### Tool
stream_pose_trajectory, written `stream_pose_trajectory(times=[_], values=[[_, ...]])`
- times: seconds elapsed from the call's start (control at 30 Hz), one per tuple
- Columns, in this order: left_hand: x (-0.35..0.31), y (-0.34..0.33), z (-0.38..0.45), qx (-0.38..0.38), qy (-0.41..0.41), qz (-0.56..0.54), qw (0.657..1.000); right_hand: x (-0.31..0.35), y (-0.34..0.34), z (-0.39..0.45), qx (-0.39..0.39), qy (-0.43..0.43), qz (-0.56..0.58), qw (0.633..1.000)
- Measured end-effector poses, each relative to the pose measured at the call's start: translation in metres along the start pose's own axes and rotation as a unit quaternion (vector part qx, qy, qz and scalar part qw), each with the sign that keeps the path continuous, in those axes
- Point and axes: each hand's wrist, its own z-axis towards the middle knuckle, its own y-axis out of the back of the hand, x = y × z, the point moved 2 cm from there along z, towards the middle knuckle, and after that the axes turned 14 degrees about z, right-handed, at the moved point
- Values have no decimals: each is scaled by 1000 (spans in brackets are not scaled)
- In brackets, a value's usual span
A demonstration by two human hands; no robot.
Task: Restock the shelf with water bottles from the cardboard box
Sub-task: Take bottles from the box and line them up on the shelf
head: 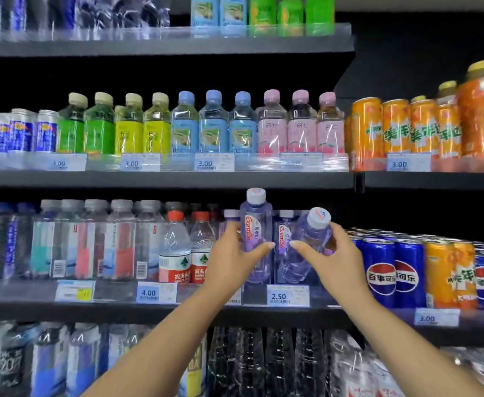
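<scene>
I hold two purple-tinted water bottles with white caps at the third shelf (pixel 292 310) from the top. My left hand (pixel 230 259) grips one bottle (pixel 255 224) upright, raised above the row. My right hand (pixel 335 262) grips the other bottle (pixel 309 242), which is tilted with its cap leaning right. Behind them stand more purple bottles (pixel 283 239) of the same kind, above the 2.50 price tag (pixel 288 296). The cardboard box is out of view.
Red-capped water bottles (pixel 185 247) stand directly left of the purple ones, blue cola cans (pixel 389 270) directly right. The shelf above (pixel 163 179) hangs close over the raised bottle's cap. Wrapped bottle packs (pixel 263 362) fill the shelf below.
</scene>
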Motion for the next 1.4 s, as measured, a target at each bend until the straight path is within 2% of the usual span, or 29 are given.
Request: stream_pose_trajectory(times=[0.2,0.33,0.43,0.5,0.6,0.73,0.87,1.03,1.3,1.4], values=[[10,-27,0,70,0,45,997,1,-11,14,17,8,-61,998],[14,-31,0,72,29,95,992,-17,-17,19,25,-32,-146,988],[16,-32,2,82,33,116,989,-28,-18,18,10,-62,-158,986],[17,-33,1,88,25,119,989,-30,-17,18,-3,-72,-158,985],[24,-35,-4,103,15,85,991,-36,-16,13,32,-94,-165,981],[29,-34,-7,80,8,105,991,-45,-20,0,77,-110,-203,970],[26,-30,-8,50,10,99,994,-44,-25,-3,56,-85,-246,964],[26,-32,-10,24,-5,141,990,-42,-29,-5,28,-76,-287,954],[19,-38,-10,-3,3,192,981,-47,-21,-8,-19,-75,-279,957],[19,-42,-10,-13,-7,223,975,-51,-15,-11,3,-68,-256,964]])
